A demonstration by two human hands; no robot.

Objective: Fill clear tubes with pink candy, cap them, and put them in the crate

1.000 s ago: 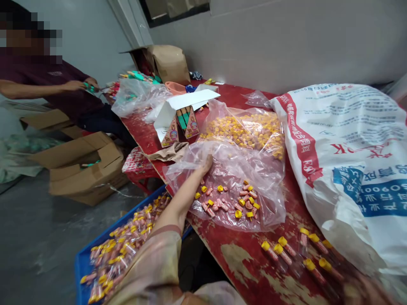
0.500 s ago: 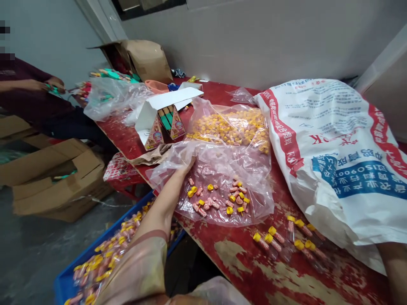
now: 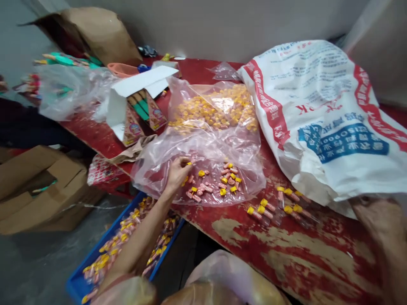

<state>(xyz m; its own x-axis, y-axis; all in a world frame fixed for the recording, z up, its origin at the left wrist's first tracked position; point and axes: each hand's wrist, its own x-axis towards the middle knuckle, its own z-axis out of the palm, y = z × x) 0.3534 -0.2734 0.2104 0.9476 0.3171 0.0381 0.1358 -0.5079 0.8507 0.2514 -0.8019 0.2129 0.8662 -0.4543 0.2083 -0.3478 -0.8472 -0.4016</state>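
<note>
The right hand point(image 3: 370, 207) goes behind the torn mouth of the printed white sack point(image 3: 337, 114), which hides its fingers, so I can't tell whether it grips anything. The left hand point(image 3: 179, 173) is by the mouth of the clear plastic bag point(image 3: 152, 156), near the middle of the worktop point(image 3: 318, 250), fingers curled narrow; a yellow cap shows at their tips, though from here it may only lie beside them.

Inside the bag, folds blur a heap of yellow-capped pink pieces point(image 3: 216, 108), too many to count; nearer the front edge lie perhaps ten loose caps among pink bits. I count eight capped tubes point(image 3: 280, 197) between bag and sack, a few touching, some overlapping.

One blue tray point(image 3: 74, 281) of filled tubes sits below the front edge, the left forearm cutting across it. Toward the left end stands one white carton point(image 3: 143, 82) with two triangular boxes point(image 3: 157, 116); one brown cardboard box point(image 3: 95, 34) occupies the far left corner. At the left, another person's dark clothing point(image 3: 28, 123) is cut off.
</note>
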